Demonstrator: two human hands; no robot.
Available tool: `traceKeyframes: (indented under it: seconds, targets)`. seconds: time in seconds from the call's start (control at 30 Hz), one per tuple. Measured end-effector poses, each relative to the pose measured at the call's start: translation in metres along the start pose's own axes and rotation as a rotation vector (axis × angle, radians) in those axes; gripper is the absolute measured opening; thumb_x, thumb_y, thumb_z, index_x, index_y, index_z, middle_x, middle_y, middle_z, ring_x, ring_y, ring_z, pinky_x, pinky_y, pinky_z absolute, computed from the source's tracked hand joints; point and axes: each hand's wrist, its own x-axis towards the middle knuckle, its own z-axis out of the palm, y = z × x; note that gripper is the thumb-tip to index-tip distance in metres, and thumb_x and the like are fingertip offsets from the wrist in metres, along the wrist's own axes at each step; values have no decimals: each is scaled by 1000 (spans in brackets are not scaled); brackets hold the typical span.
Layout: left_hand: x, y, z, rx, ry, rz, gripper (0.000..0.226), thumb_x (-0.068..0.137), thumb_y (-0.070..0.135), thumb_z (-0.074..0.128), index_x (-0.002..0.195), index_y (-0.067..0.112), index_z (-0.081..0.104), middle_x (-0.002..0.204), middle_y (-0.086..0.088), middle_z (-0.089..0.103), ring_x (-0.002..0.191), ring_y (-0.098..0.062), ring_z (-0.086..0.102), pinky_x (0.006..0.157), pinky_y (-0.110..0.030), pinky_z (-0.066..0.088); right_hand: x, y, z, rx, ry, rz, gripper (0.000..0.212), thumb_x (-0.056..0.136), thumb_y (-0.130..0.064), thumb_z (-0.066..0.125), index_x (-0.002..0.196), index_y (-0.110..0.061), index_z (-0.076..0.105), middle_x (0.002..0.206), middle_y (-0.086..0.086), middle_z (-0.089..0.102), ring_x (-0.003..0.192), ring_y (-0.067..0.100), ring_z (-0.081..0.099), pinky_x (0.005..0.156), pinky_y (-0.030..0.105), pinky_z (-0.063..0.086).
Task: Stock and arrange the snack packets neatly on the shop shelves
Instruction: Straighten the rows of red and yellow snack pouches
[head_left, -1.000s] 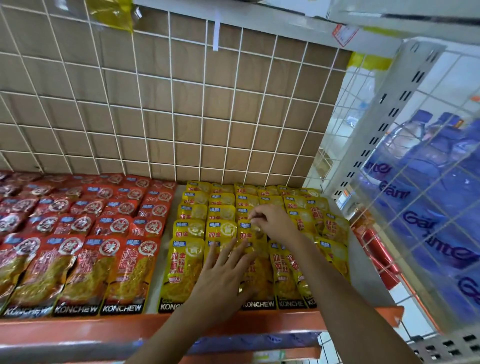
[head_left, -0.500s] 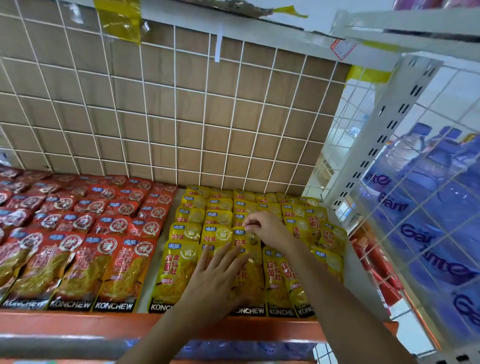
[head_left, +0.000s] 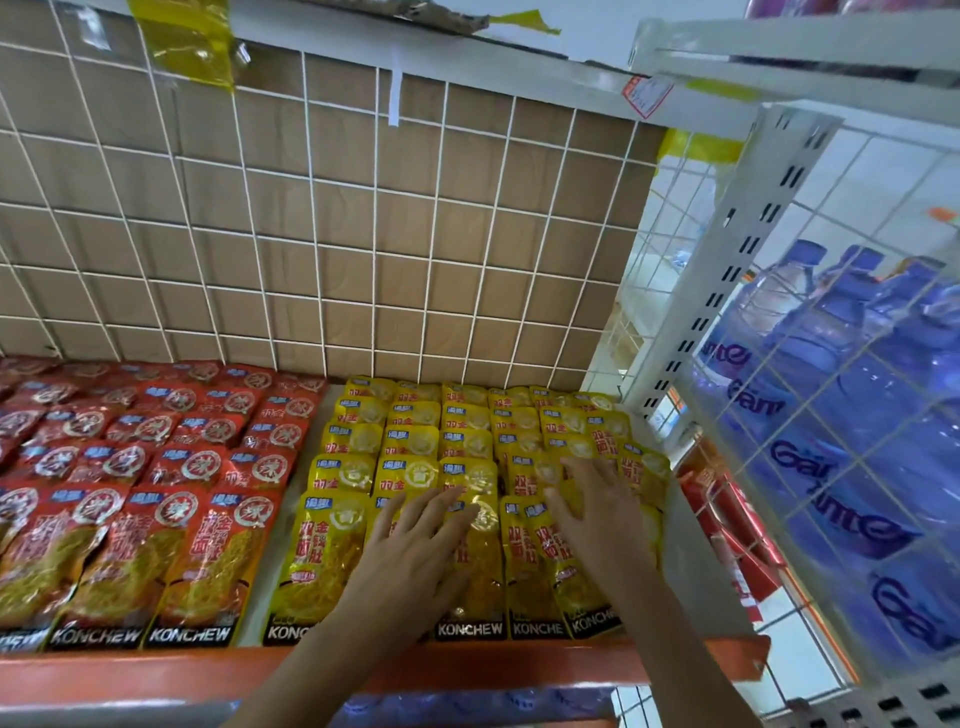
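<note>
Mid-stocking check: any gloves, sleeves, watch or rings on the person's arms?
No. The left hand and right hand are bare, no gloves, rings or watch visible; both forearms are uncovered down to the frame edge, no sleeves in view.

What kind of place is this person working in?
Most likely a small shop or grocery. Rows of red snack packets and yellow snack packets lie in neat lines on an orange-edged shelf, and packs of bottled water are stacked behind wire mesh on the right.
</note>
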Motion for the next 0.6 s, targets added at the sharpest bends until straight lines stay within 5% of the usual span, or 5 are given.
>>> traceKeyframes:
  seconds: [0.13, 0.2, 0.33, 0.47, 0.6]
  targets:
    - [19, 14, -11, -113, -8, 3, 47, 80, 47, 38, 114, 26, 62, 117, 6, 64, 104, -16, 63, 86, -39, 52, -27, 12, -2, -160, -172, 32, 99, 61, -78, 20, 147, -28, 21, 151, -2, 27, 136, 23, 28, 109, 41, 25]
    - [31, 21, -17, -138, -57, -6, 53, 79, 47, 35, 119, 24, 62, 120, 6, 62, 109, -17, 61, 90, -42, 50, -33, 13, 1, -90, -127, 54, 92, 64, -69, 31, 143, -22, 32, 145, 5, 38, 131, 28, 39, 105, 44, 32]
    - [48, 30, -12, -154, -217, 18, 77, 80, 60, 11, 147, 24, 27, 152, 8, 26, 141, -15, 19, 115, -36, 9, -37, 17, 3, 10, 102, 75, 66, 63, -35, 70, 123, -15, 52, 108, 13, 61, 94, 35, 62, 74, 39, 51]
    - [56, 35, -11, -114, -287, 30, 62, 95, 52, 38, 148, 26, 20, 152, 9, 22, 141, -13, 13, 115, -35, 1, -35, 26, -3, 177, 148, 180, 56, 72, -15, 77, 123, -13, 54, 123, 11, 54, 105, 30, 58, 77, 25, 41]
    - [61, 37, -9, -90, -310, 51, 63, 93, 53, 42, 147, 27, 23, 148, 9, 26, 139, -12, 17, 116, -34, 0, -33, 34, -8, 201, 73, 237, 60, 77, -26, 74, 129, -24, 45, 131, 1, 50, 106, 20, 57, 74, 25, 44]
